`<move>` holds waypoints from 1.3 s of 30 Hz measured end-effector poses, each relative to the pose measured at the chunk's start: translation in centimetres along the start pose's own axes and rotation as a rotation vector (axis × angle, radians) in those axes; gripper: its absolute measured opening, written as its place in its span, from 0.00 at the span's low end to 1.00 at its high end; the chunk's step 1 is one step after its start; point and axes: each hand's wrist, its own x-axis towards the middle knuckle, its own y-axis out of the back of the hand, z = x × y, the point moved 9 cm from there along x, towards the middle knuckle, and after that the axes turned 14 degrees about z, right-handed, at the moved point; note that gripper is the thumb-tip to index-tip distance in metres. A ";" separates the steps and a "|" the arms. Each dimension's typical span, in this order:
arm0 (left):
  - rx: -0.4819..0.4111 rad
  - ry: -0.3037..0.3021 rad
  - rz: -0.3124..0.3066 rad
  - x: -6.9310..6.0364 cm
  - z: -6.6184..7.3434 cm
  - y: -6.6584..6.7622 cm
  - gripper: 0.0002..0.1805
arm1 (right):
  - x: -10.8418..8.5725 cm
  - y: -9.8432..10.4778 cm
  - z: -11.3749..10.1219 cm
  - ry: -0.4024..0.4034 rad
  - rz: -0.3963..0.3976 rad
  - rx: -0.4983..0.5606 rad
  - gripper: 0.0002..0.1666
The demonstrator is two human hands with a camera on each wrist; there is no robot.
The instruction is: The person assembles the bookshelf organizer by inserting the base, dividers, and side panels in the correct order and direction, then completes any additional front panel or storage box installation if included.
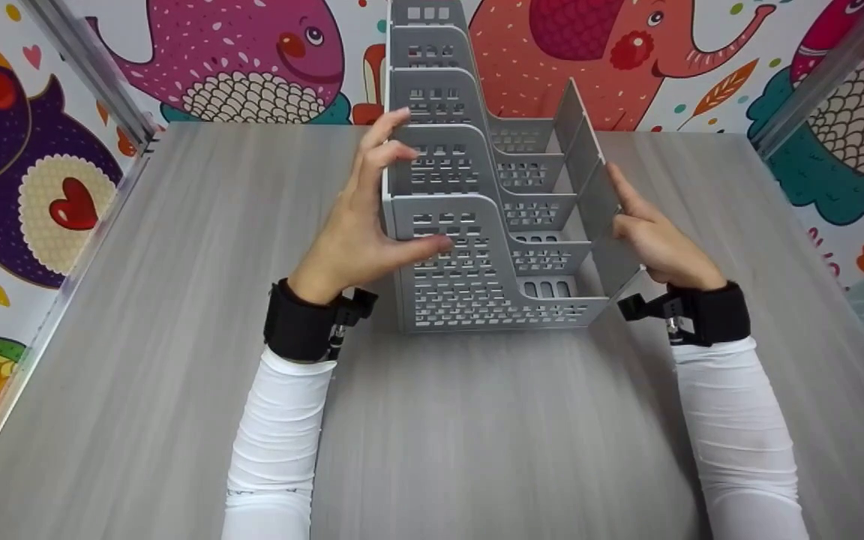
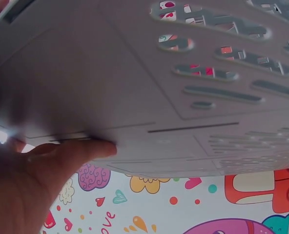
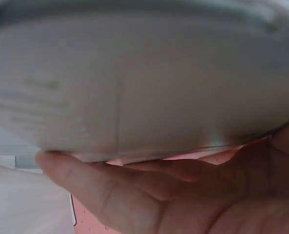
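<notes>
A grey plastic file organizer [image 1: 462,262] with several stepped compartments and slotted panels stands in the middle of the head view. At its tall left side, my left hand [image 1: 361,217] grips it, thumb across the front panel and fingers bent over into the compartments. My right hand [image 1: 661,236] rests against the low right end, the index finger extended along the outer panel. From the left wrist, the thumb [image 2: 81,148] lies against the organizer's slotted surface [image 2: 134,83]. In the right wrist view the fingers touch the blurred panel [image 3: 149,92]; some fingertips are hidden behind it.
Beneath the organizer lies a grey wood-grain table [image 1: 492,435]. A wall with cartoon animals [image 1: 252,45] rises behind it. Metal frame posts [image 1: 94,75] stand at the back corners. Each wrist wears a black strap [image 1: 301,322] with a camera mount.
</notes>
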 end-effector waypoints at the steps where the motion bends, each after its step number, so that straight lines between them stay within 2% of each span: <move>1: -0.005 -0.001 0.001 0.0 0.0 0.0 0.44 | 0.0 0.0 0.0 0.000 -0.003 -0.001 0.52; 10: 0.026 -0.017 0.001 0.0 0.1 -0.1 0.44 | 0.0 0.0 0.1 -0.002 -0.016 0.011 0.52; 30: 0.034 -0.043 0.023 0.1 0.4 0.3 0.44 | 0.5 -0.1 -0.2 0.028 -0.049 0.013 0.53; 35: 0.031 -0.019 0.017 0.1 0.2 0.3 0.43 | 0.3 -0.3 0.1 -0.021 -0.070 0.049 0.53; 39: 0.013 -0.001 0.005 0.1 0.1 0.0 0.42 | 0.7 0.1 0.5 -0.104 -0.058 -0.007 0.44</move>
